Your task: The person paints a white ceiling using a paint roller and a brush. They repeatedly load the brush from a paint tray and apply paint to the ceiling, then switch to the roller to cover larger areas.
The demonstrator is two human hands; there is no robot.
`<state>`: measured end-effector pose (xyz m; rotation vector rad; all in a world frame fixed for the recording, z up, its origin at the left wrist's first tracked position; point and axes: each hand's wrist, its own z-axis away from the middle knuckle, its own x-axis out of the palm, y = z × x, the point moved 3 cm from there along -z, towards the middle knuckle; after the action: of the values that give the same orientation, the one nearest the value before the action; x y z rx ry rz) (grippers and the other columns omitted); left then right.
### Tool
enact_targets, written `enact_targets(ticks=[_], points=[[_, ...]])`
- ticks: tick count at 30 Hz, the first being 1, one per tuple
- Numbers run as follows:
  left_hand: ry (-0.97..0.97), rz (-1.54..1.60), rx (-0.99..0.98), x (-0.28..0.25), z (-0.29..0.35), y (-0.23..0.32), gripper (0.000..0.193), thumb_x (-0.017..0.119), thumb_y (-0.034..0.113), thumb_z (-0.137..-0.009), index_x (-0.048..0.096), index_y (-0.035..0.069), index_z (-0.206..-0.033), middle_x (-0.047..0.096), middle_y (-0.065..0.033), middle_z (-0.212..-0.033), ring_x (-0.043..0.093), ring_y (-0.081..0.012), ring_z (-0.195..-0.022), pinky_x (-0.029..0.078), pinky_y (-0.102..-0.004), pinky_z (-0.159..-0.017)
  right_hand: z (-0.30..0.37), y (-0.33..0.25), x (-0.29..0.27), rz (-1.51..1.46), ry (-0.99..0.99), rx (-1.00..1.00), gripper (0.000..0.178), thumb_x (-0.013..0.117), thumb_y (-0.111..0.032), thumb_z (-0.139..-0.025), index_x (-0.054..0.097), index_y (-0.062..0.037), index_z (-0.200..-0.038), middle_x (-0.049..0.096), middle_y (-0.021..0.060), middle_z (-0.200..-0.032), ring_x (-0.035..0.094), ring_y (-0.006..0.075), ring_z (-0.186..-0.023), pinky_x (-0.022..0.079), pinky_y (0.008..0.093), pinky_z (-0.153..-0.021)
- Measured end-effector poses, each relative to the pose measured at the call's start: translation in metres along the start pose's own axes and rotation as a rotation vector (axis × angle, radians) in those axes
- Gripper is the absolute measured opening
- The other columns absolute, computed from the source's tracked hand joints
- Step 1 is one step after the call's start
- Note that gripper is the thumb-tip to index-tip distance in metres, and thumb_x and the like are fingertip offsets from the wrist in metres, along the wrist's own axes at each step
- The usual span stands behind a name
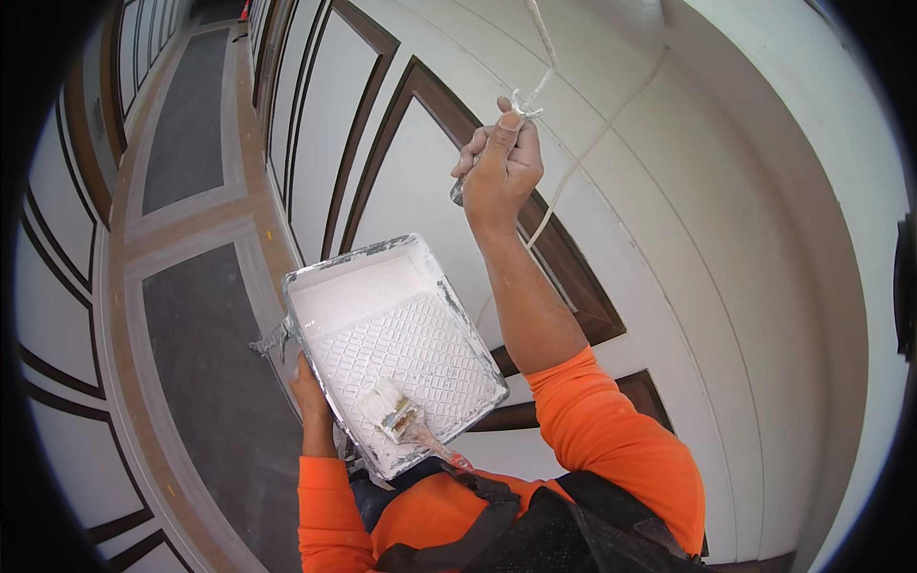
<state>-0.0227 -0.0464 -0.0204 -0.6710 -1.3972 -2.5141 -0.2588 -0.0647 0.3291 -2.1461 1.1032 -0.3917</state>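
Our right hand (501, 158), wrapped round rod-stemmed handle (543, 84), reaches above paint tray (355, 286); our left hand (310, 396) holds tray just to its right, brush (396, 417) lying inside. We'd best keep tray level, lest brush slide.

Left hand (311, 393) at the left edge of a white-smeared paint tray (392, 334), supporting it; fingers partly hidden. Tray tilted, ribbed ramp toward the near side, well at the far end. Paintbrush (399, 418) lying on the ramp, bristles white, handle over the near rim. Right hand (501, 158) raised, farther right, closed round a paint-crusted handle (457, 194); bent white rod (551, 76) rising from it, out of view. Orange sleeves. Brown-framed wall panels (573, 296) beyond. Left: corridor floor with dark grey sections (196, 124).
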Motion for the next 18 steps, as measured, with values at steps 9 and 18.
enact_targets(ticks=[9, 18], points=[[0.047, 0.052, 0.020, -0.006, -0.011, -0.012, 0.054, 0.050, 0.040, -0.102, 0.066, -0.011, -0.114, 0.071, -0.0135, -0.101, 0.070, -0.0213, -0.085, 0.054, -0.0324, -0.073, -0.011, 0.004, -0.005, 0.037, -0.028, -0.007, 0.052, 0.045, -0.040, -0.107, 0.053, 0.0081, -0.126, 0.050, 0.0011, -0.065, 0.047, 0.0062, -0.045, 0.041, 0.0223, -0.041], [0.021, 0.032, -0.015, -0.003, -0.011, -0.005, 0.056, 0.048, 0.041, -0.103, 0.064, -0.010, -0.118, 0.070, -0.0137, -0.106, 0.070, -0.0221, -0.089, 0.055, -0.0343, -0.076, 0.022, -0.026, -0.040, 0.037, 0.009, 0.002, 0.056, 0.044, -0.041, -0.107, 0.051, 0.0104, -0.127, 0.051, 0.0016, -0.066, 0.049, 0.0061, -0.046, 0.042, 0.0215, -0.042]])
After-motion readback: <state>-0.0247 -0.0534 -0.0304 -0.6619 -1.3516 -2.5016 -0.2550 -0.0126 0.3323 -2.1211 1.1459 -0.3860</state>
